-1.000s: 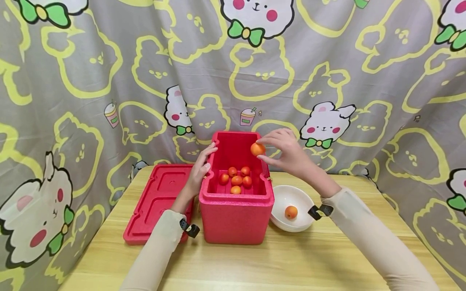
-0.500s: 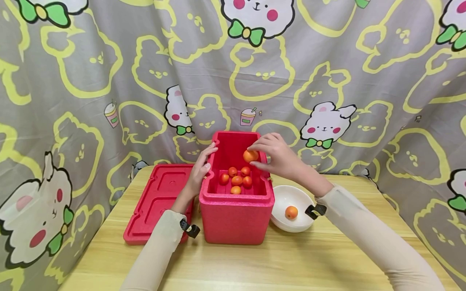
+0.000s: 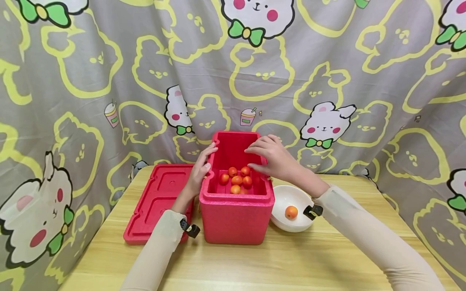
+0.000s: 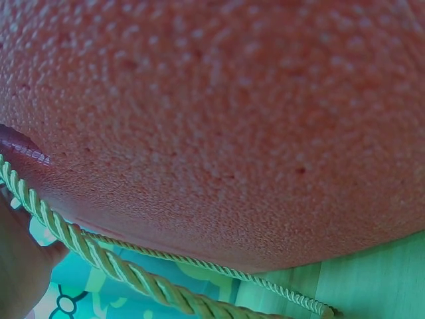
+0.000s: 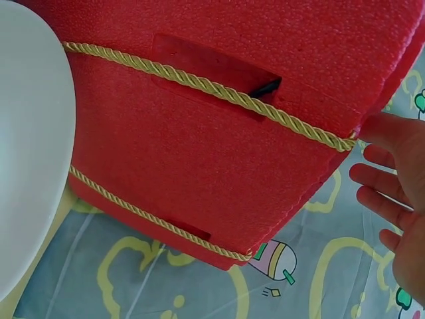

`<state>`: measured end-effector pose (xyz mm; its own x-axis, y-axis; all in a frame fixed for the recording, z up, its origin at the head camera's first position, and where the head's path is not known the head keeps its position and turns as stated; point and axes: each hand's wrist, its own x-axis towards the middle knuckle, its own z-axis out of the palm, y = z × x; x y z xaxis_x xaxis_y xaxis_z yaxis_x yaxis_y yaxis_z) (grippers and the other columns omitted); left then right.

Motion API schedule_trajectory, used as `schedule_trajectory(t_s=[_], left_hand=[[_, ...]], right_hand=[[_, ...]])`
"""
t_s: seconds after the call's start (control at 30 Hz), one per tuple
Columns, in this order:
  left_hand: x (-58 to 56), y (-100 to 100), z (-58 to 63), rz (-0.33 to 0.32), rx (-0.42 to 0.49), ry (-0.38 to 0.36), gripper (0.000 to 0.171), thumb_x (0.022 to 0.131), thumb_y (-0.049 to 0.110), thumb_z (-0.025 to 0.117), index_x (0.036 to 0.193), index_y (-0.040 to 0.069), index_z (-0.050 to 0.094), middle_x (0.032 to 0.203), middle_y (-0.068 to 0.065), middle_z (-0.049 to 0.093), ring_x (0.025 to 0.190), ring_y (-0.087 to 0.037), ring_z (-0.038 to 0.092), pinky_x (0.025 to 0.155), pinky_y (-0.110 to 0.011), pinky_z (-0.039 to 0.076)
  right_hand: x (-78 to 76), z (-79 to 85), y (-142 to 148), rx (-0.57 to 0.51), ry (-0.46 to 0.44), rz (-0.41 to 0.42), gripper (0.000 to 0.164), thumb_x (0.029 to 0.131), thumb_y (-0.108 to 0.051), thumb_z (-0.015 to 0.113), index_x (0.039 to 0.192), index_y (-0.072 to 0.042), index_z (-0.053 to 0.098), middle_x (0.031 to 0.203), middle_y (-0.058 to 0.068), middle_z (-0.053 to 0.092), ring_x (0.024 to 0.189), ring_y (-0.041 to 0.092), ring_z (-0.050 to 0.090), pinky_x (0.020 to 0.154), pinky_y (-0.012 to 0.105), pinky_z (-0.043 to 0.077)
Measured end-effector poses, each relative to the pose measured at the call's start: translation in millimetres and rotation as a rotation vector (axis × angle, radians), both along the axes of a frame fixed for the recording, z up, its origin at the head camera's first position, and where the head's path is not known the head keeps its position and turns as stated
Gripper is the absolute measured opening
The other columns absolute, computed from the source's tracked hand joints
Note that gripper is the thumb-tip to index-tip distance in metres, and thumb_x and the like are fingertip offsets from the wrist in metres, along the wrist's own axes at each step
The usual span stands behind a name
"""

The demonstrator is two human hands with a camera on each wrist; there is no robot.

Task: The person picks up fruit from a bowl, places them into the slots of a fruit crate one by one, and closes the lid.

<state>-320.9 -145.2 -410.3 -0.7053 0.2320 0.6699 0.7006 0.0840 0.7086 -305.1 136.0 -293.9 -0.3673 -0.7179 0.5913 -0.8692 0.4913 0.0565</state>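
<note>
An open red foam box [image 3: 233, 222] stands on the table with several small orange-red fruits [image 3: 236, 180] on its floor. Over the box's right rim reaches my right hand [image 3: 278, 159], thumb and fingers apart with nothing between them. In the right wrist view its fingers [image 5: 382, 183] show beside the box's top edge. My left hand [image 3: 198, 169] rests against the left rim, fingers extended along it. The left wrist view is mostly filled by the box's side [image 4: 219, 133]. A white bowl [image 3: 278, 196] right of the box holds one orange fruit [image 3: 291, 212].
A red lid [image 3: 158, 202] lies flat left of the box, partly behind the left forearm. Twisted gold cords [image 5: 199, 83] run along the box's sides. A patterned curtain [image 3: 218, 72] hangs behind the wooden table [image 3: 233, 266].
My right hand moved left and slightly down over the box and let go of the orange fruit. A faint orange blur appears near the box's front floor. The left hand stays put.
</note>
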Motion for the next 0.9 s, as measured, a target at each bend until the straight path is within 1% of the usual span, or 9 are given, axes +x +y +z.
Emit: schedule_trajectory(t_s=[0.13,0.27,0.43,0.7,0.9], left_hand=[[-0.1,1,0.5,0.001,0.006,0.006,0.061,0.093,0.021,0.041,0.149,-0.002,0.042,0.166,-0.018,0.028,0.152,-0.033,0.026,0.117,-0.064,0.029],[-0.2,1,1.1,-0.003,0.007,0.006,0.061,0.092,0.021,0.04,0.149,-0.003,0.042,0.166,-0.019,0.027,0.152,-0.034,0.025,0.118,-0.065,0.027],[0.7,1,1.8,-0.01,0.01,0.0,0.062,0.091,0.017,0.04,0.149,-0.003,0.041,0.166,-0.02,0.026,0.152,-0.034,0.025,0.115,-0.067,0.03],[1.6,2,1.2,-0.008,0.015,0.0,0.063,0.091,0.022,0.042,0.148,-0.004,0.042,0.166,-0.019,0.027,0.152,-0.033,0.025,0.118,-0.064,0.027],[1.5,2,0.7,-0.001,0.019,0.001,0.063,0.091,0.021,0.041,0.148,-0.005,0.042,0.166,-0.02,0.026,0.153,-0.034,0.025,0.119,-0.063,0.025]], right_hand=[[1.2,1.3,0,0.007,0.005,-0.011,0.041,0.075,-0.021,0.088,0.112,-0.007,0.076,0.11,0.011,0.074,0.109,0.028,0.063,0.101,0.052,0.042],[2.6,4.0,3,-0.005,0.009,-0.019,0.04,0.075,-0.02,0.088,0.111,-0.006,0.076,0.109,0.011,0.075,0.108,0.029,0.064,0.102,0.053,0.041],[0.6,2.6,14,-0.032,0.015,-0.03,0.038,0.075,-0.019,0.089,0.109,-0.006,0.077,0.108,0.011,0.075,0.106,0.029,0.063,0.101,0.053,0.041],[-5.3,-11.4,45,-0.073,-0.005,-0.072,0.038,0.074,-0.016,0.089,0.108,-0.007,0.077,0.105,0.009,0.075,0.104,0.028,0.062,0.098,0.053,0.039],[-4.9,-24.7,70,-0.074,-0.01,-0.104,0.035,0.074,-0.015,0.089,0.106,-0.007,0.077,0.102,0.009,0.075,0.101,0.029,0.063,0.097,0.055,0.039]])
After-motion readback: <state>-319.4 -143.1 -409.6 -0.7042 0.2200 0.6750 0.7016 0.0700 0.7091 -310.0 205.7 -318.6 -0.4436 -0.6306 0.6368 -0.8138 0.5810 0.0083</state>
